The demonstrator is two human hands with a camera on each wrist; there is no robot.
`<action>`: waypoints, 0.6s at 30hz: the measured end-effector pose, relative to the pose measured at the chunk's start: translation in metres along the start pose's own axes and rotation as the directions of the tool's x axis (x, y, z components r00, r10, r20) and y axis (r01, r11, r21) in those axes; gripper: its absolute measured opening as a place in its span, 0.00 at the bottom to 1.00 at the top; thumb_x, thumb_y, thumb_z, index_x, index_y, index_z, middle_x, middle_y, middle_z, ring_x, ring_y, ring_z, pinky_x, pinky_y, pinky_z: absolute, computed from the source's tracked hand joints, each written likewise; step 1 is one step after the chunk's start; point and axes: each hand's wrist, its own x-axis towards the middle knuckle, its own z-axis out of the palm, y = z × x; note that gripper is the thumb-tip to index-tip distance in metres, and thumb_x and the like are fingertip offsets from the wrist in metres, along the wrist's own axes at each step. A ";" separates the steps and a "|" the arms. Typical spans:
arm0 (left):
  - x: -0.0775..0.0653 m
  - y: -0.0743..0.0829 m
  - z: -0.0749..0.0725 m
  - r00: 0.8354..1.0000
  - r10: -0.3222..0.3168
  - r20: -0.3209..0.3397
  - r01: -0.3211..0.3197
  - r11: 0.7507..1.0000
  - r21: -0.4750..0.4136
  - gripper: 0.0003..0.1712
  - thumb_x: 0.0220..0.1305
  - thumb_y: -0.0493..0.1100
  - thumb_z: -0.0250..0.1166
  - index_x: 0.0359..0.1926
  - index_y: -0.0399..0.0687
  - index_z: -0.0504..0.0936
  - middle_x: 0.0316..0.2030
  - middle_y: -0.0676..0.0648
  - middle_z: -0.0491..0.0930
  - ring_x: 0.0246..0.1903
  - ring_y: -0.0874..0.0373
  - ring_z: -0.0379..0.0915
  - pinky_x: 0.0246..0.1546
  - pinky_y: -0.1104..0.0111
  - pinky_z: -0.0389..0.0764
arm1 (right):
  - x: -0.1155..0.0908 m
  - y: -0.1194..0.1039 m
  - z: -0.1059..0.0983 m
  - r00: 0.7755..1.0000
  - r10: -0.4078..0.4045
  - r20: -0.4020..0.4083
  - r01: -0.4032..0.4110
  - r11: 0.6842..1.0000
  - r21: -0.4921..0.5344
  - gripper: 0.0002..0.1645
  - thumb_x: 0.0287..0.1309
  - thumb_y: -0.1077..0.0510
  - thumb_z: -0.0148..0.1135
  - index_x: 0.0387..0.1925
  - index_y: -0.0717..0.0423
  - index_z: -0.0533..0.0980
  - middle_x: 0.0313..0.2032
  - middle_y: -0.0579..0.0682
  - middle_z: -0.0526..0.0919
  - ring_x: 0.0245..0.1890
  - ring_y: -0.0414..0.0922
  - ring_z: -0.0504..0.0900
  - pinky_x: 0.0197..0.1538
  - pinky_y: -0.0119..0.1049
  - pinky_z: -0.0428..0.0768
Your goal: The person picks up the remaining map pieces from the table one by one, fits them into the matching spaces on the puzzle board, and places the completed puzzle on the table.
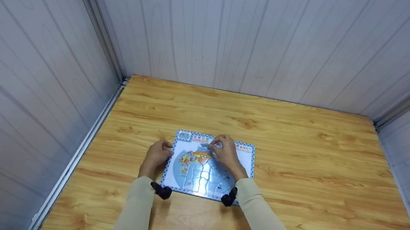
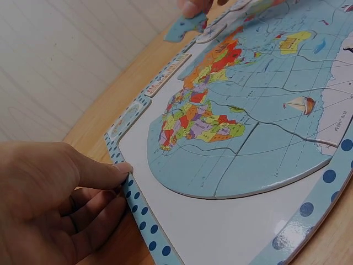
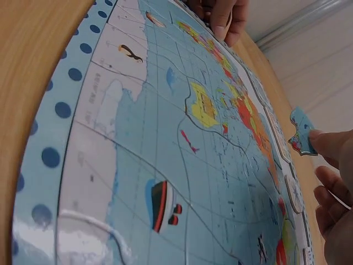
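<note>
A world-map jigsaw puzzle board (image 1: pixel 170 178) with a blue polka-dot border lies flat on the table. Its map (image 2: pixel 259 149) shows coloured continents on pale blue sea. At the left edge, my left hand (image 1: pixel 158 153) grips the border, thumb on top and fingers curled beside it. Over the far part of the map, my right hand (image 1: pixel 227 151) pinches a blue puzzle piece (image 3: pixel 302 132) between thumb and fingertips. That piece is held above the board, with some colour along one side. The right hand hides part of the board's top in the head view.
The wood-grain table (image 1: pixel 317 159) extends on both sides of the board. Pale panel walls (image 1: pixel 213 33) stand behind and at the sides. A black wrist mount (image 1: pixel 162 191) sits on the left forearm, another wrist mount (image 1: pixel 229 198) on the right.
</note>
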 end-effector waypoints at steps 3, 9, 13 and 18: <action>0.000 -0.001 0.001 1.000 0.015 -0.001 -0.015 1.000 0.004 0.14 0.62 0.36 0.62 0.49 0.41 0.75 0.40 0.44 0.76 0.40 0.53 0.72 0.43 0.64 0.73 | 0.001 -0.002 0.006 1.000 0.001 0.020 -0.001 1.000 -0.010 0.04 0.58 0.58 0.64 0.30 0.54 0.78 0.45 0.53 0.76 0.49 0.52 0.72 0.53 0.49 0.70; -0.001 0.000 0.000 1.000 -0.009 0.008 0.009 1.000 -0.012 0.14 0.62 0.37 0.61 0.50 0.42 0.75 0.41 0.44 0.76 0.41 0.53 0.72 0.43 0.64 0.72 | 0.003 -0.006 0.014 0.999 -0.007 0.039 0.007 1.000 0.005 0.04 0.59 0.58 0.64 0.31 0.55 0.79 0.44 0.54 0.76 0.48 0.53 0.73 0.53 0.50 0.70; -0.001 0.000 0.000 1.000 -0.002 0.006 0.002 1.000 -0.005 0.14 0.62 0.36 0.61 0.50 0.42 0.75 0.41 0.44 0.76 0.41 0.53 0.72 0.43 0.64 0.72 | 0.004 -0.010 0.020 0.998 -0.012 0.054 0.012 1.000 0.008 0.04 0.60 0.59 0.63 0.31 0.56 0.79 0.45 0.56 0.76 0.52 0.55 0.72 0.57 0.53 0.69; -0.001 0.000 0.000 1.000 -0.009 0.006 0.009 1.000 0.001 0.14 0.62 0.36 0.61 0.49 0.42 0.75 0.39 0.45 0.75 0.40 0.53 0.72 0.42 0.65 0.72 | 0.005 -0.012 0.026 0.998 -0.019 0.065 0.020 1.000 -0.010 0.04 0.60 0.59 0.62 0.32 0.56 0.79 0.45 0.56 0.76 0.51 0.55 0.72 0.56 0.52 0.70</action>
